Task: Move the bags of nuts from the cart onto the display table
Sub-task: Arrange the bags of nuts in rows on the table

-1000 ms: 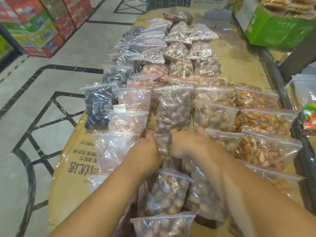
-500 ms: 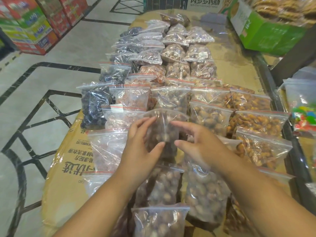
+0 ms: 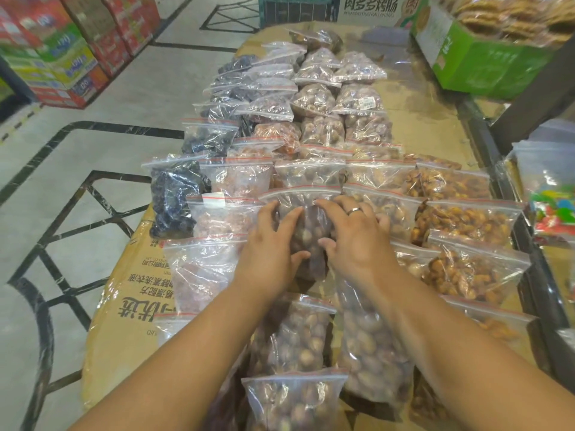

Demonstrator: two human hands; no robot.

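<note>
Rows of clear zip bags of nuts and dried fruit cover the cardboard-topped display table (image 3: 124, 306). My left hand (image 3: 270, 255) and my right hand (image 3: 356, 244), which wears a ring, grip one bag of brown nuts (image 3: 308, 227) from both sides in the middle row. Its red-striped top edge points away from me, and it rests against the bags behind it. More bags of brown nuts (image 3: 291, 334) lie under my forearms. Bags of orange nuts (image 3: 466, 219) fill the right rows, and bags of dark fruit (image 3: 172, 200) the left row.
A dark cart rail (image 3: 525, 293) runs along the table's right side, with clear bags (image 3: 547, 172) beyond it. A green carton (image 3: 485, 60) sits at the back right. Stacked colourful cartons (image 3: 62, 54) stand on the tiled floor to the left.
Both hands lifted the bag of brown nuts from the near pile and carried it forward. It now sits lower in the middle row, with my fingers spread around it.
</note>
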